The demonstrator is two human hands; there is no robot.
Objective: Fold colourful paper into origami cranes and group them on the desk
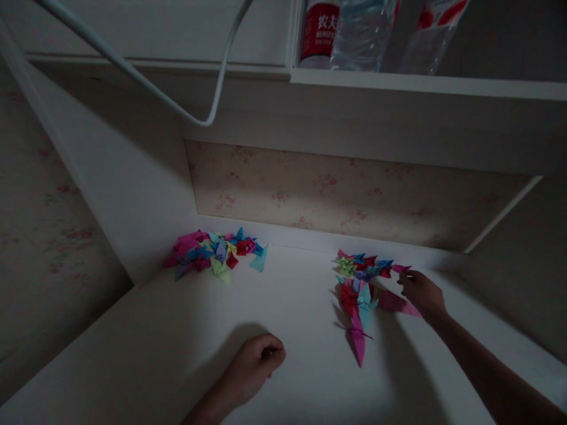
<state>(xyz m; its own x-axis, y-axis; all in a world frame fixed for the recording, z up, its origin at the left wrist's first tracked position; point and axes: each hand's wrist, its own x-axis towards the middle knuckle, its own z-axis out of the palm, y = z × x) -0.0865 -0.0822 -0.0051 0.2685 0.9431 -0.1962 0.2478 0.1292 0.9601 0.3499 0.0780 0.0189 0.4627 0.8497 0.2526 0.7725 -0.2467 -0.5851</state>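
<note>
Had the right hand (423, 291) beside a pink paper bird (401, 268) on the surface (292, 301), just past the fingers, with its long side going left to right, at the end of a row of birds (361, 275). Seemed to touch it; could not tell if pinched. Held the left hand (254, 364) well away, with fingers curled together. Saw bottles (321, 29) on the shelf (425, 84) above; could not tell full from empty.

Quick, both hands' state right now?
Left hand: curled loosely closed, nothing visible in it.
Right hand: fingertips at a magenta folded paper piece; whether they grip it cannot be told.
</note>
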